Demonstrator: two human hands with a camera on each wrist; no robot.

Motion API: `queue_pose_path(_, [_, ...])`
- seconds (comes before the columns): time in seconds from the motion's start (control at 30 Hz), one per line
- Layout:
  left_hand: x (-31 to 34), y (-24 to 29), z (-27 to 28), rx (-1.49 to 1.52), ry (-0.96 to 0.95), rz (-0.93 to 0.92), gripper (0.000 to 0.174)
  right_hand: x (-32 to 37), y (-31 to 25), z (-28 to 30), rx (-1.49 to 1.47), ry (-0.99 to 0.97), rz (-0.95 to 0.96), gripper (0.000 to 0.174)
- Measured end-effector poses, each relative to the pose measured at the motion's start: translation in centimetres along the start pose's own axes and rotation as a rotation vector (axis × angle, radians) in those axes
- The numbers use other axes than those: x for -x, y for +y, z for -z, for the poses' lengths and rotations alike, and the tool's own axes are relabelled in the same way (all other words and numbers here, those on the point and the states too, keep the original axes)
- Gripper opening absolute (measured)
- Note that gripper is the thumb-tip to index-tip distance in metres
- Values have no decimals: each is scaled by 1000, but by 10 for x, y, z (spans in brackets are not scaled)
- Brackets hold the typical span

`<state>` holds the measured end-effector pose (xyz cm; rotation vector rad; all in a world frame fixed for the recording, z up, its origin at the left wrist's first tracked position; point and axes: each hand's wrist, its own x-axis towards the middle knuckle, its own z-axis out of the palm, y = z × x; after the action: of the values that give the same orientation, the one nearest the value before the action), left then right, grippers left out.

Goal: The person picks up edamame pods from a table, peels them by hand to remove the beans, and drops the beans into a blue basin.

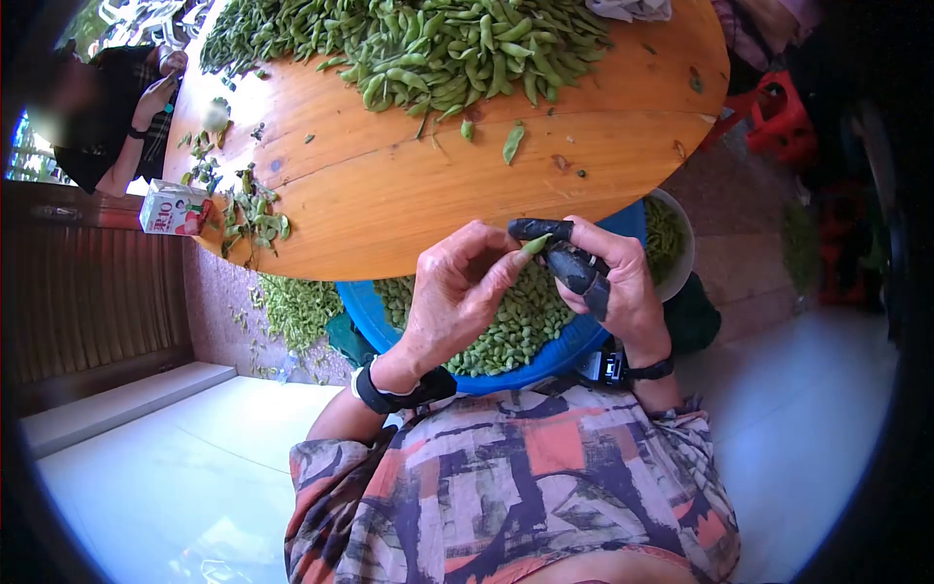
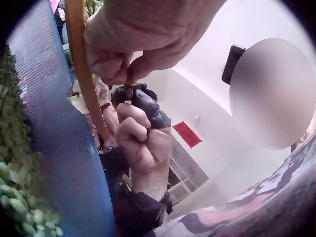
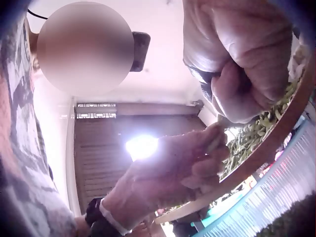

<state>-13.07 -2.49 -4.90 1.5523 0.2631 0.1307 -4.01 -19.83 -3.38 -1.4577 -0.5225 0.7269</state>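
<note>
Above a blue basin (image 1: 362,310) of shelled green beans (image 1: 494,336), both hands meet at one green pod (image 1: 534,245). The left hand (image 1: 459,292) pinches the pod between thumb and fingers. Black coverings wrap the thumb and forefinger of the right hand (image 1: 611,277), which grips the pod's other end. In the left wrist view the left hand (image 2: 143,37) is above the right hand (image 2: 145,143), their fingertips meeting. The right wrist view has the right hand (image 3: 237,59) close up and the left hand (image 3: 163,173) below; the pod is mostly hidden there.
A pile of pods (image 1: 448,49) covers the far part of the wooden table (image 1: 360,204). Pod scraps (image 1: 255,216) and a drink carton (image 1: 175,208) are at its left edge. A pale bowl (image 1: 689,248) stands right of the basin; empty pods (image 1: 297,310) lie on the floor. Another person (image 1: 112,117) sits left.
</note>
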Motion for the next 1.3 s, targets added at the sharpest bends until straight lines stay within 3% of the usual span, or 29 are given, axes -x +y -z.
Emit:
queue_pose_path(0.07, [2,1,-2,-75,-5,-29,12,2,-1,1,-53,-17,-60,25])
queue_pose_path(0.17, [3,-4,-2,-32,-43,-1,7,3,4,0,32,28,61,21])
queue_pose_path(0.23, [2,-6,0,674,-264,305,6,5,7,5,-127,-29,12,23])
queue_pose_path(0.27, [3,-8,-3,672,-266,307,6,6,10,8,-129,-27,13,23])
queue_pose_path(0.33, [6,-16,-9,891,-288,328,17,6,17,13,-636,-175,-113,24])
queue_pose_path(0.4, [4,-20,-10,887,-290,334,24,8,19,13,-637,-158,-108,25])
queue_pose_path(0.47, [4,-19,-8,820,-324,373,20,12,9,11,-246,-63,-131,19])
queue_pose_path(0.5, [6,-20,-9,820,-322,375,20,12,10,8,-247,-63,-133,19])
queue_pose_path(0.57, [9,-21,-10,331,-256,237,15,11,13,0,456,130,408,20])
queue_pose_path(0.6, [9,-18,-11,332,-252,237,15,13,12,-3,455,126,407,20])
queue_pose_path(0.7, [8,-9,-12,-192,-209,143,15,22,2,-10,537,143,311,27])
queue_pose_path(0.73, [9,-11,-13,-191,-206,142,15,24,2,-12,539,140,312,27])
queue_pose_path(0.8, [8,-16,-17,-448,-110,-349,9,27,4,-19,691,209,372,30])
queue_pose_path(0.87, [14,-17,-18,-454,-100,-320,13,27,16,-28,772,271,478,37])
queue_pose_path(0.93, [17,-17,-21,-139,-86,-21,24,28,20,-36,809,247,523,46])
queue_pose_path(0.97, [13,-29,-22,-61,-75,-170,31,28,21,-37,817,242,534,47])
queue_pose_path(1.0, [14,-27,-20,-61,-73,-168,31,28,21,-37,826,238,543,48])
queue_pose_path(1.07, [16,-20,-15,337,-205,140,32,21,19,-30,756,276,515,46])
queue_pose_path(1.1, [14,-23,-17,426,-188,71,26,22,7,-25,700,251,384,43])
queue_pose_path(1.13, [14,-25,-14,427,-186,67,26,18,8,-17,645,258,408,38])
queue_pose_path(1.2, [13,-27,-6,575,-284,202,20,14,9,-8,433,207,414,36])
queue_pose_path(1.23, [12,-23,-8,573,-273,202,18,20,-2,-7,253,138,135,30])
queue_pose_path(1.27, [11,-20,-9,575,-275,203,18,20,-1,-3,255,140,134,30])
queue_pose_path(1.3, [12,-19,-9,607,-246,215,17,19,1,3,36,67,37,31])
